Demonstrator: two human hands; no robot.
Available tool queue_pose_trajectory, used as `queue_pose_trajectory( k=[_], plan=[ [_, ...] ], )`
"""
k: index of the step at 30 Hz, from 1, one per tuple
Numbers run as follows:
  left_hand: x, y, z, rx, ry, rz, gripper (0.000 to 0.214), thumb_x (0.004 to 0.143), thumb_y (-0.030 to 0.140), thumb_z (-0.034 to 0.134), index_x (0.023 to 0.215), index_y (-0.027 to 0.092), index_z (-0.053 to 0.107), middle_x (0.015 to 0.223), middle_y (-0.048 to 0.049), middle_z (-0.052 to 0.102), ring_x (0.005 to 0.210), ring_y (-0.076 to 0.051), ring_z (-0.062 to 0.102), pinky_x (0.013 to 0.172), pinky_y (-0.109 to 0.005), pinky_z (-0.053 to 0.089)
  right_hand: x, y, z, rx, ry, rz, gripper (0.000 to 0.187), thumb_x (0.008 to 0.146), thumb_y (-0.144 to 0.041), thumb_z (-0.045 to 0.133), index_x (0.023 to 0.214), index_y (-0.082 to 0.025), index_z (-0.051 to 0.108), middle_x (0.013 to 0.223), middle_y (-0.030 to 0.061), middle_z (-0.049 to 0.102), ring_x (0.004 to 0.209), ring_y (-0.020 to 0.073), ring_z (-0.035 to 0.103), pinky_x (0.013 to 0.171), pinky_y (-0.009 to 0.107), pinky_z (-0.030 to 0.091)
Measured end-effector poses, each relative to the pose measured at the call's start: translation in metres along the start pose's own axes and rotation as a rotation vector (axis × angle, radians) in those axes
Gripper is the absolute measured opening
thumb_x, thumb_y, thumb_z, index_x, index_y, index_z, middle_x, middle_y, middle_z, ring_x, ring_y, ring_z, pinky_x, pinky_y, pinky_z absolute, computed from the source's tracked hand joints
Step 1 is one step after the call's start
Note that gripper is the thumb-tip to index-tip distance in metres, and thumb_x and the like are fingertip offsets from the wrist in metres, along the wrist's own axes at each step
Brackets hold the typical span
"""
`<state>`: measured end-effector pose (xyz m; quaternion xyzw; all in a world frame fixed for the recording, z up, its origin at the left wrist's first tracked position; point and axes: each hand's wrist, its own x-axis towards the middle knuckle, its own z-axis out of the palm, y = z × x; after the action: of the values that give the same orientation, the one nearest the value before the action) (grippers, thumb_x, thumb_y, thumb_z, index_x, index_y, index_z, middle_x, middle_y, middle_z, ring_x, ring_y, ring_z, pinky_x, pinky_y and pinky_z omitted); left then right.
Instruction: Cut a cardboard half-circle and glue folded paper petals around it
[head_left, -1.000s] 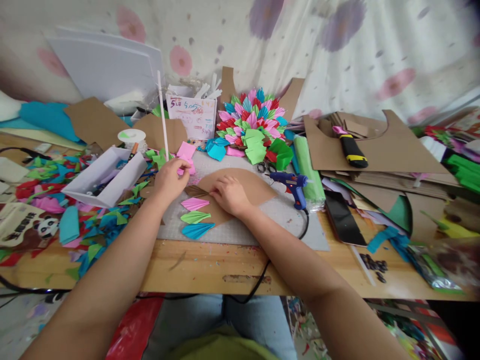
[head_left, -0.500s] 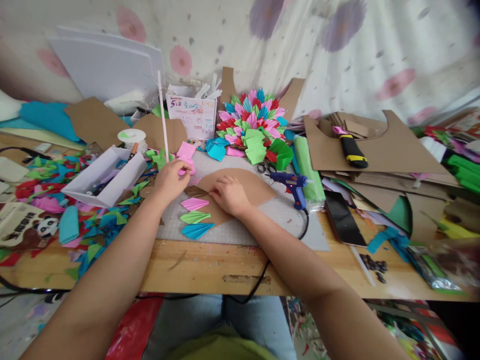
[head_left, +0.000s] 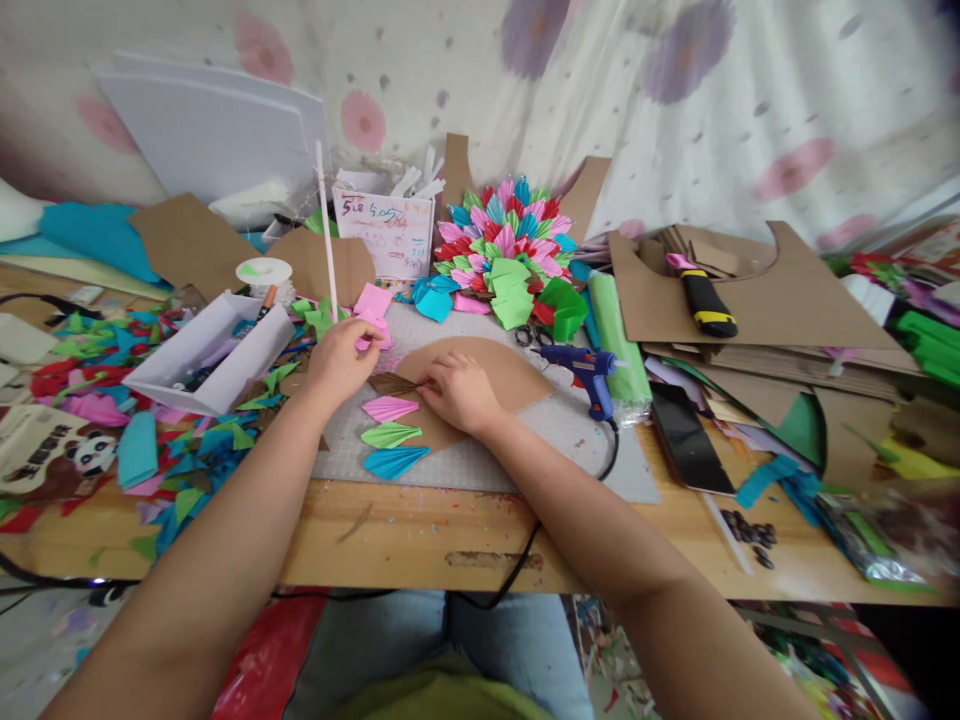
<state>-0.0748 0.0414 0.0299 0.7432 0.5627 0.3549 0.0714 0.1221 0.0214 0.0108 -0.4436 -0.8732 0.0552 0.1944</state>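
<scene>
My left hand (head_left: 345,358) is over the left part of the grey cutting mat (head_left: 525,465), thumb and fingers brought together; whatever lies between them is too small to make out. A brown pleated paper petal (head_left: 392,385) lies between my hands, and my right hand (head_left: 456,390) pinches its right end. Beneath the right hand is a rounded piece of brown cardboard (head_left: 510,375). Below the brown petal, a pink pleated petal (head_left: 390,408), a green one (head_left: 390,434) and a blue one (head_left: 395,461) lie in a column at the cardboard's left edge.
A blue glue gun (head_left: 592,375) stands right of the cardboard, its cord running off the table's front edge. Farther right lies a phone (head_left: 690,435). A white box (head_left: 214,350) sits among paper scraps at left. Behind stands a cluster of colourful pleated petals (head_left: 506,235).
</scene>
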Motion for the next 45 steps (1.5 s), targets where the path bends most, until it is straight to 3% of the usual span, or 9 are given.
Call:
queue_pose_trajectory(
  k=[17,29,36,45],
  plan=[
    [0.000,0.000,0.000,0.012,-0.009,0.019,0.011,0.074,0.014,0.050,0.078,0.019,0.058,0.091,-0.0046,0.066,0.087,-0.019,0.059,0.078,-0.031,0.047,0.001,-0.002,-0.001,-0.025,-0.028,0.015,0.016,0.085,-0.024,0.053,0.088,-0.018,0.068,0.094,0.0059,0.064,0.093,0.0188,0.052,0.082,0.031,0.036],
    [-0.004,-0.001,0.007,-0.080,-0.298,0.294,0.007,0.071,0.023,0.056,0.076,0.019,0.060,0.086,-0.0038,0.063,0.090,-0.019,0.057,0.085,-0.036,0.045,0.000,-0.002,-0.006,-0.014,-0.044,0.033,0.015,0.085,-0.024,0.054,0.088,-0.019,0.068,0.094,0.0062,0.064,0.093,0.0194,0.052,0.082,0.031,0.037],
    [-0.005,-0.001,0.009,-0.078,-0.384,0.275,0.010,0.071,0.027,0.058,0.076,0.020,0.061,0.088,-0.0037,0.062,0.087,-0.019,0.056,0.081,-0.035,0.046,0.000,-0.001,-0.005,-0.002,-0.051,0.017,0.015,0.084,-0.025,0.055,0.089,-0.020,0.068,0.093,0.0052,0.064,0.092,0.0188,0.053,0.082,0.030,0.037],
    [-0.005,0.001,0.008,-0.062,-0.376,0.275,0.010,0.070,0.027,0.058,0.076,0.019,0.060,0.088,-0.0037,0.061,0.087,-0.019,0.056,0.080,-0.035,0.046,0.000,0.000,-0.005,-0.006,-0.013,-0.003,0.014,0.084,-0.025,0.055,0.087,-0.020,0.068,0.091,0.0048,0.064,0.091,0.0190,0.053,0.080,0.031,0.037]
  ],
)
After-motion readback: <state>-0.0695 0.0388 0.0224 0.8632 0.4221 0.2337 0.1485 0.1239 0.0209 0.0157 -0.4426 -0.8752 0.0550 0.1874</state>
